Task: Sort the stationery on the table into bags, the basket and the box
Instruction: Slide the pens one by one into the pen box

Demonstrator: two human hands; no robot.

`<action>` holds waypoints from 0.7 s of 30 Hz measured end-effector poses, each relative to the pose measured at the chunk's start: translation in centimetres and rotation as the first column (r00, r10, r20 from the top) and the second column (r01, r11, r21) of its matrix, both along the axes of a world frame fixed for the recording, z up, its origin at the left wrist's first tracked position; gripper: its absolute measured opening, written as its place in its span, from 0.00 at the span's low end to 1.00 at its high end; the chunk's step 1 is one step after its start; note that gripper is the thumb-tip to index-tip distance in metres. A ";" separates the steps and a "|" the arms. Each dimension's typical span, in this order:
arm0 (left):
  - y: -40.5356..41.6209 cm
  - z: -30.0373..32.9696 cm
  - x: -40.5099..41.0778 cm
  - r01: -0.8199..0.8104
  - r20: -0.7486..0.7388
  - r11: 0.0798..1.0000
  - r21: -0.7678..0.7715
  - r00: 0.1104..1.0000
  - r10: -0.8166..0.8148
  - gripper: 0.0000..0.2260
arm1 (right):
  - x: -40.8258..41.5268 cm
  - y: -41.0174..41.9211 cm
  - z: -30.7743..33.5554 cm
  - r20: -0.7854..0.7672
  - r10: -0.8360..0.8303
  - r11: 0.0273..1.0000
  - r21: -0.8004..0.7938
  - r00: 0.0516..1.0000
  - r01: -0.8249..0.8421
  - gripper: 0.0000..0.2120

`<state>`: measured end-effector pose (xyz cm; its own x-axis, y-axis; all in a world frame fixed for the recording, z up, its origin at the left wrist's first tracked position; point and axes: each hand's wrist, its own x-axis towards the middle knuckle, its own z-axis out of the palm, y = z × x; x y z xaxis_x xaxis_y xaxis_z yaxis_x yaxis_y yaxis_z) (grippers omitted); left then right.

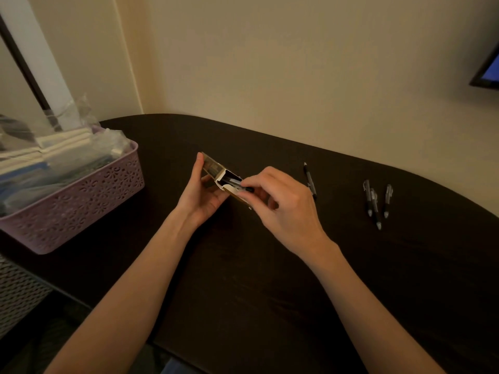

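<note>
My left hand (201,197) grips a small gold cardboard box (213,167) above the middle of the dark table (270,279), its open end turned to the right. My right hand (283,203) pinches a black pen (244,188) at the box's open mouth, where other pens show inside. One black pen (310,182) lies on the table just right of my hands. Three more pens (376,203) lie together further right. A pink perforated basket (81,201) at the left edge holds clear bags of stationery.
The table backs onto a cream wall. A white lattice bin (19,290) stands below the basket at the left, off the table. A dark screen corner (488,68) hangs on the wall at the upper right.
</note>
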<state>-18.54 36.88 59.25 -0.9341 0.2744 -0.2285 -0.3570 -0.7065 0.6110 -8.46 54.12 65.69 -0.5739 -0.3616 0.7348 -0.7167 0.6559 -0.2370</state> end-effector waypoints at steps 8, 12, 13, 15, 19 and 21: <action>0.0 -0.1 0.0 0.012 -0.018 0.999 -0.033 1.000 -0.012 0.37 | 0.2 -0.2 -0.4 0.073 0.050 0.997 -0.068 0.996 -0.045 0.09; 0.3 -0.1 0.2 0.034 -0.058 0.994 -0.101 0.997 -0.040 0.38 | -0.1 -0.2 -0.7 -0.003 0.014 0.999 -0.038 1.000 -0.014 0.07; 0.3 -0.1 0.2 0.043 -0.065 0.994 -0.104 0.997 -0.050 0.38 | -0.2 -0.1 -0.8 -0.027 -0.001 1.000 -0.030 1.000 0.001 0.07; 0.4 -0.1 0.1 0.048 -0.070 0.994 -0.098 0.996 -0.055 0.37 | -0.3 0.0 -0.8 -0.045 -0.029 1.000 -0.013 0.999 0.028 0.07; 0.3 -0.2 0.0 0.059 -0.078 0.992 -0.110 0.995 -0.068 0.41 | -0.5 0.1 -0.7 0.078 -0.048 0.995 0.089 0.996 0.041 0.11; 0.2 -0.2 0.0 0.052 -0.067 0.993 -0.103 0.996 -0.059 0.42 | -0.6 0.2 -0.8 0.150 -0.032 0.994 0.104 0.988 0.016 0.12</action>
